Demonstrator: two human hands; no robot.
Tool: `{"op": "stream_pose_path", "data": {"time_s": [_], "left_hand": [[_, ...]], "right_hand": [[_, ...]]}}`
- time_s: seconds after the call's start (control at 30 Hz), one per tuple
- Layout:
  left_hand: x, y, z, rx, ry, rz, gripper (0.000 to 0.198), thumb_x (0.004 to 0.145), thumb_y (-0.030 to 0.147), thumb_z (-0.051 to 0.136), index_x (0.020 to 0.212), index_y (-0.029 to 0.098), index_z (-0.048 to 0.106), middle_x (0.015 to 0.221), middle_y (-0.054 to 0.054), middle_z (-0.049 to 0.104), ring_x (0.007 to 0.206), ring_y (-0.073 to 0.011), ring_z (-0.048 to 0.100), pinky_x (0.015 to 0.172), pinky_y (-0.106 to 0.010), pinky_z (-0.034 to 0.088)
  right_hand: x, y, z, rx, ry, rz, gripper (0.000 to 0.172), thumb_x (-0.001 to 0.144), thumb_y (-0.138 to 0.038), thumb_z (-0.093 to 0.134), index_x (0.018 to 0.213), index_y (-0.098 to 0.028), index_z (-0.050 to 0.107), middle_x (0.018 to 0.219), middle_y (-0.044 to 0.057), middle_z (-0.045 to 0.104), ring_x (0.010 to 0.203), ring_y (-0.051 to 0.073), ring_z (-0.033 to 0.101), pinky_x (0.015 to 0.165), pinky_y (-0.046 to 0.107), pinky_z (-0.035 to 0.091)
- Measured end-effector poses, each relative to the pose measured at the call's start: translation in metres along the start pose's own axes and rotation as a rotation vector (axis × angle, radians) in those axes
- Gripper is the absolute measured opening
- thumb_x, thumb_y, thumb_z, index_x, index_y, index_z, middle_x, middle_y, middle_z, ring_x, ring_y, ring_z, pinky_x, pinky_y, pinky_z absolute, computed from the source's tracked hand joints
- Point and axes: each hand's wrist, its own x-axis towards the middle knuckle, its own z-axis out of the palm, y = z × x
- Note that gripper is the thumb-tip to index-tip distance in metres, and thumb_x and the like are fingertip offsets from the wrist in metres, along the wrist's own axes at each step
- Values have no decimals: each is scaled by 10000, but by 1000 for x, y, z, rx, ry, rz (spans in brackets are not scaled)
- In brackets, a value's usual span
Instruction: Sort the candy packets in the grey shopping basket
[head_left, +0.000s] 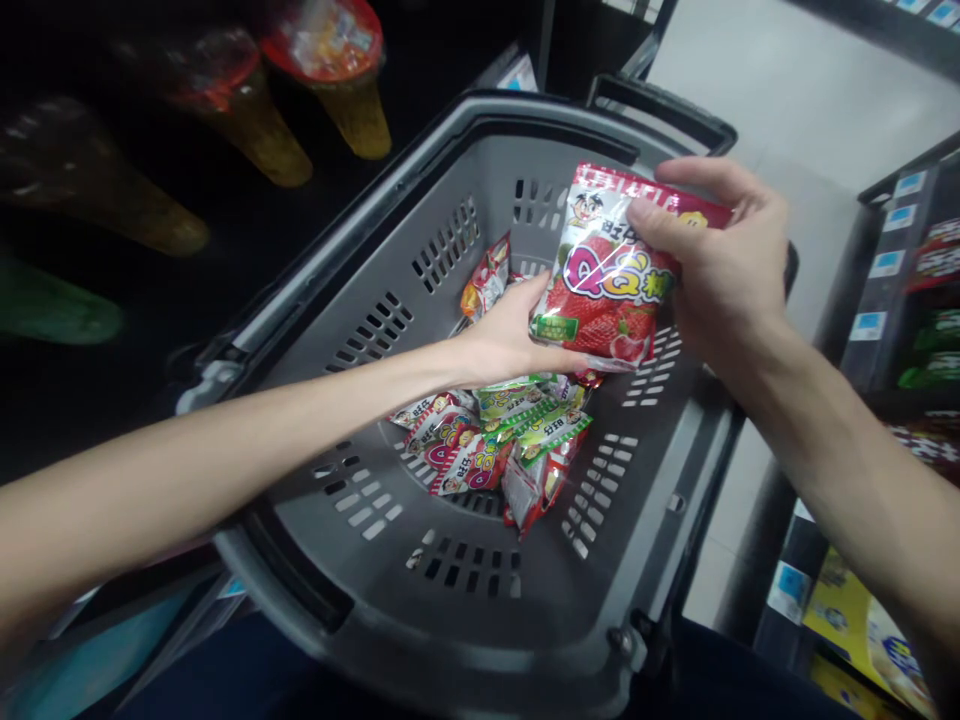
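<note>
A red and white bag of gummy candy (600,285) with strawberries printed on it is held over the grey shopping basket (352,260). My right hand (724,245) is closed on its upper right side, thumb across the front. At the bag's lower left edge, my left hand (502,335) grips it too, with its fingers partly hidden behind the bag. Below, at the bottom of the basket, lie several more candy bags, among them a red bag (472,462) and a green and white bag (551,430).
The basket's black handle (667,110) rests at the far rim. On the left, tall containers with red lids (349,85) stand on a dark shelf. Shelves with price tags (870,326) and a yellow package (840,610) line the right, beside a pale floor (795,90).
</note>
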Motion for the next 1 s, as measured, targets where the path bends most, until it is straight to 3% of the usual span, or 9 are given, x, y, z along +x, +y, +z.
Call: {"op": "stream_pose_path", "data": {"time_s": [0.17, 0.4, 0.7, 1.0], "left_hand": [[2, -1, -3, 135, -9, 46, 741, 650, 254, 882, 1310, 122, 572, 1279, -142, 668, 1250, -336, 618, 1127, -564, 466], [11, -12, -13, 278, 4, 111, 743, 644, 198, 853, 1323, 121, 560, 1289, -148, 667, 1251, -334, 618, 1150, -538, 452], [2, 2, -2, -75, -84, -110, 582, 626, 206, 877, 1161, 126, 661, 1153, -143, 733, 1121, -339, 693, 1051, -577, 540], [1, 1, -3, -191, -118, -145, 621, 627, 140, 858, 1209, 134, 641, 1170, -140, 730, 1120, -332, 695, 1039, -580, 554]], "right_hand": [[2, -3, 2, 28, 33, 104, 386, 477, -271, 995, 775, -209, 757, 650, -33, 698, 661, 186, 690, 645, 388, 582], [-1, -7, 5, -11, 48, 65, 484, 406, -390, 1019, 775, -225, 752, 739, 11, 701, 734, 232, 701, 717, 462, 616], [1, 0, 0, 27, 36, 78, 351, 515, -210, 957, 803, -232, 758, 686, -5, 704, 673, 230, 690, 650, 447, 601], [0, -2, 2, 52, 40, 109, 299, 541, -143, 912, 781, -218, 751, 615, -33, 694, 627, 191, 688, 595, 351, 582]]}}
